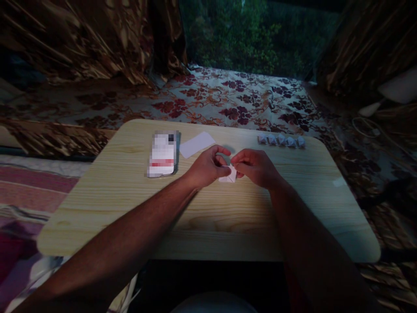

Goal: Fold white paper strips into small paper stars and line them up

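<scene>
A small folded piece of white paper (229, 177) with crease lines lies in the middle of the wooden table (130, 208). My left hand (210, 166) reaches it from the left, its thumb pressed on the paper and its fingers curled above. From the right, my right hand (256, 167) pinches the paper's upper right part between thumb and fingers. Its exact grip is partly hidden by the fingers. Beyond my left hand rests a flat white paper strip (197, 144).
A packet with a blurred label (163, 154) lies at the table's left. Several small folded paper pieces (282, 140) stand in a row at the far right. Behind the table are a flower-patterned ledge cloth (234, 95), brown curtains (107, 39) and a window (254, 39).
</scene>
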The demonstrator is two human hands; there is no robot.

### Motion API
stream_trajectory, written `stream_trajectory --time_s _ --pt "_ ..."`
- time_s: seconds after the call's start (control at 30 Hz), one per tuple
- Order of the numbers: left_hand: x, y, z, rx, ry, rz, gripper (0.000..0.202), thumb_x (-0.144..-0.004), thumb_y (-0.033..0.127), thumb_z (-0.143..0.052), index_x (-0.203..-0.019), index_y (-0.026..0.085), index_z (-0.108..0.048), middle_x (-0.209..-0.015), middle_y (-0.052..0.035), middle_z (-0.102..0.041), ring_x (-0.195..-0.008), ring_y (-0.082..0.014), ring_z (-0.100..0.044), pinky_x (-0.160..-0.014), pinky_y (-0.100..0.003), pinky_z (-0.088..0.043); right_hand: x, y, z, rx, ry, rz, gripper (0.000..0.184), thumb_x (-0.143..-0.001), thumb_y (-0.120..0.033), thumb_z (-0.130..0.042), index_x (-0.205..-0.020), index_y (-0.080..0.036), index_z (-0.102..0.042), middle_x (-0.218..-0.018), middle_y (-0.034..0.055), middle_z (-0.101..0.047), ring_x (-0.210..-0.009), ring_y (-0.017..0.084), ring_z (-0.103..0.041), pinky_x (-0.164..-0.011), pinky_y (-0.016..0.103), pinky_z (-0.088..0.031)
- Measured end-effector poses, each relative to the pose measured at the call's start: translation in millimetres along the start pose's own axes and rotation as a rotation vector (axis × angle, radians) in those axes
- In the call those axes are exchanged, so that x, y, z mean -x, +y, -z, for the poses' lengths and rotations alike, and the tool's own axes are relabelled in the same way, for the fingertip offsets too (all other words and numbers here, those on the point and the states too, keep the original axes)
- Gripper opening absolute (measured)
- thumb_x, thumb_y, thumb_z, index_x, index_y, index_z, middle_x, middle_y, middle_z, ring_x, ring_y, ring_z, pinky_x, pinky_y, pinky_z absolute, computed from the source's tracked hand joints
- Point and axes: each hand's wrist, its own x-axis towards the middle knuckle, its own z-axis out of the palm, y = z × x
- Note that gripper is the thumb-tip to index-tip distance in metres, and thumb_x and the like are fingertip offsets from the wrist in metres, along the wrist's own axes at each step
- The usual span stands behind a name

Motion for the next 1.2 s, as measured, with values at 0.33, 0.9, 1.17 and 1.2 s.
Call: stream_trajectory --time_s 0.33,0.9,1.17,1.2 --pt "2.8 3.0 -0.1 -0.022 -0.011 -0.063 0.047 -0.063 0.014 -0.074 -0.105 0.017 -0.054 -0.059 0.0075 -0.057 -0.049 -0.0077 -0.051 -0.049 -0.021 -0.033 0.4 3.1 -4.3 0.247 0.011 0.044 0.009 -0.074 -0.023 -0.061 -0.071 -0.016 -0.065 -0.057 -0.0001 -0.065 -0.053 0.013 -0.060 -0.049 0.021 -0.038" --pt "1.1 -2.9 1.3 -0.005 -0.048 -0.058 0.039 -0.066 0.017 -0.073 -0.101 0.017 -0.055 -0.063 0.0055 -0.060 -0.052 -0.0084 -0.054 -0.052 -0.022 -0.037 2.1 -0.6 -4.8 0.268 0.024 0.068 0.012 -0.076 -0.022 -0.058 -0.068 -0.016 -0.065 -0.054 -0.0006 -0.063 -0.049 0.011 -0.053 -0.047 0.021 -0.032" --pt "2.3 1.3 -0.3 0.016 -0.043 -0.053 0.047 -0.066 0.013 -0.071 -0.108 0.018 -0.052 -0.074 0.0028 -0.065 -0.060 -0.0099 -0.060 -0.057 -0.022 -0.040 -1.5 -0.2 -4.4 0.219 0.085 0.034 0.010 -0.076 -0.022 -0.058 -0.071 -0.017 -0.065 -0.054 -0.0003 -0.064 -0.050 0.013 -0.059 -0.048 0.022 -0.039" --pt "2.4 1.4 -0.6 0.021 -0.041 -0.052 0.047 -0.065 0.012 -0.071 -0.108 0.018 -0.052 -0.074 0.0027 -0.065 -0.060 -0.0100 -0.060 -0.057 -0.022 -0.040 -1.7 -0.3 -4.4 0.221 0.095 0.031 0.010 -0.076 -0.022 -0.058 -0.071 -0.017 -0.065 -0.055 -0.0002 -0.064 -0.050 0.013 -0.060 -0.049 0.022 -0.040"
